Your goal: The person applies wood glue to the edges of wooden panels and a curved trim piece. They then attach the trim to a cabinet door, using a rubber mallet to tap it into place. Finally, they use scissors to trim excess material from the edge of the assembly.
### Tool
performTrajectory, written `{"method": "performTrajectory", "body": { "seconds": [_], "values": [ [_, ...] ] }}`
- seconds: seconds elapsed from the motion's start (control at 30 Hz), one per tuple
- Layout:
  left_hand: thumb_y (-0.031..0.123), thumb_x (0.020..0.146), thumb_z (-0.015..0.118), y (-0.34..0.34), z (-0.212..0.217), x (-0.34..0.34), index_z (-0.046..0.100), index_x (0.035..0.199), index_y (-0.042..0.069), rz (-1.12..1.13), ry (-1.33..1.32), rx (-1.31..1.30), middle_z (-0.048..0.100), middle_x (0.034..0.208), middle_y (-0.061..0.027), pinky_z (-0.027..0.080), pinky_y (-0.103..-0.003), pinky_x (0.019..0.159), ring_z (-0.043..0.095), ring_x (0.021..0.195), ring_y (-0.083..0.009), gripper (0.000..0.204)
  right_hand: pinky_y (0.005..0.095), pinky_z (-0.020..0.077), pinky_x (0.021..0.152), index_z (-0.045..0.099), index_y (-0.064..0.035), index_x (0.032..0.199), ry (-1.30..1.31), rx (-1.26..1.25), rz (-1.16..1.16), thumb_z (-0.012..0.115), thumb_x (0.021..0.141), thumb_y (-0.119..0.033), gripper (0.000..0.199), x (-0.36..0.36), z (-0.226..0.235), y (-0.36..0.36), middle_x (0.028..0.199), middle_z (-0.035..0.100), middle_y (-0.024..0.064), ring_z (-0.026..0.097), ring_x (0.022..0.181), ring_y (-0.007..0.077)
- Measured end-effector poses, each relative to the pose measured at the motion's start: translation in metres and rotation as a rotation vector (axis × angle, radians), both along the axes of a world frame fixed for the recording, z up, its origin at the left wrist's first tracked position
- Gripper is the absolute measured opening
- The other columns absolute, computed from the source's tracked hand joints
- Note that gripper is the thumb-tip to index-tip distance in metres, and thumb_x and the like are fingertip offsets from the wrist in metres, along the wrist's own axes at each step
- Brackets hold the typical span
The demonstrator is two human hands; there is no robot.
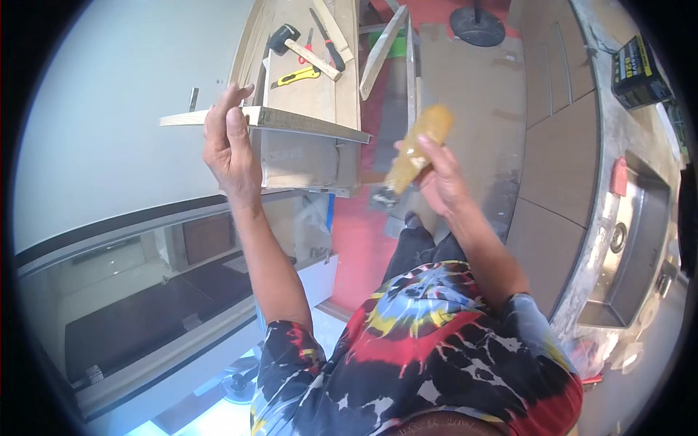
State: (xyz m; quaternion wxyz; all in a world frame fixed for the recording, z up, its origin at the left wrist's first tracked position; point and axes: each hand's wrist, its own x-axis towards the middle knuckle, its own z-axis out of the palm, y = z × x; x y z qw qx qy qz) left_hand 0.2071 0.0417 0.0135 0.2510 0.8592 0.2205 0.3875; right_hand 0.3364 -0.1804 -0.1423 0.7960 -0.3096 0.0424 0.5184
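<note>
Pale wood shows in the long strip [291,121] that the left hand [230,149] holds up level, fingers closed round it near its left end. The right hand [436,178] grips an amber squeeze bottle [416,149], tilted with its base up and nozzle down, near the strip's right end but apart from it. Beyond, on the desk [347,87], lie a rubber mallet [294,45], a yellow utility knife [297,77] and red-handled pliers [306,51].
</note>
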Motion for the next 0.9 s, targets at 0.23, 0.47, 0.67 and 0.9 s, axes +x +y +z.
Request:
{"method": "performTrajectory", "body": {
  "seconds": [0.23, 0.47, 0.67, 0.9],
  "values": [
    [0.020, 0.074, 0.079, -0.007, -0.006, -0.007, 0.064, 0.128, 0.009, -0.005, 0.190, 0.426, 0.063, 0.133, -0.0100, 0.018, -0.056, 0.119, 0.047, 0.136, -0.0330, 0.057, 0.0424, 0.0566, 0.087, 0.052, -0.0050, 0.121, 0.080, -0.011, 0.100, 0.065, 0.097, -0.035, 0.041, -0.006, -0.037, 0.012, 0.109, 0.063, 0.0107, 0.065, 0.100, 0.0216],
    [0.010, 0.080, 0.069, -0.010, -0.011, -0.024, 0.060, 0.134, 0.007, -0.027, 0.154, 0.430, 0.060, 0.139, -0.0117, 0.015, -0.057, 0.120, 0.042, 0.141, -0.0351, 0.055, 0.0433, 0.0605, 0.082, 0.054, -0.0037, 0.118, 0.047, -0.108, -0.067, 0.064, 0.097, -0.035, 0.039, -0.005, -0.050, -0.008, 0.103, 0.065, 0.0105, 0.068, 0.098, 0.0222],
    [0.014, 0.080, 0.073, 0.005, 0.016, -0.041, 0.062, 0.133, 0.006, -0.204, 0.307, 0.398, 0.065, 0.129, -0.0113, 0.032, -0.048, 0.113, 0.054, 0.128, -0.0304, 0.054, 0.0413, 0.0618, 0.079, 0.053, -0.0015, 0.120, -0.073, -0.022, -0.191, 0.062, 0.099, -0.032, 0.038, -0.015, 0.000, -0.003, 0.106, 0.066, 0.0133, 0.070, 0.095, 0.0224],
    [0.005, 0.059, 0.085, 0.016, 0.027, -0.059, 0.073, 0.111, 0.009, -0.249, 0.577, 0.111, 0.073, 0.085, -0.0078, 0.054, -0.034, 0.070, 0.070, 0.076, -0.0230, 0.053, 0.0379, 0.0599, 0.085, 0.053, 0.0026, 0.123, -0.655, -0.102, -0.480, 0.064, 0.099, -0.025, 0.038, -0.016, 0.027, -0.014, 0.111, 0.065, 0.0146, 0.068, 0.099, 0.0231]
  ]
}}
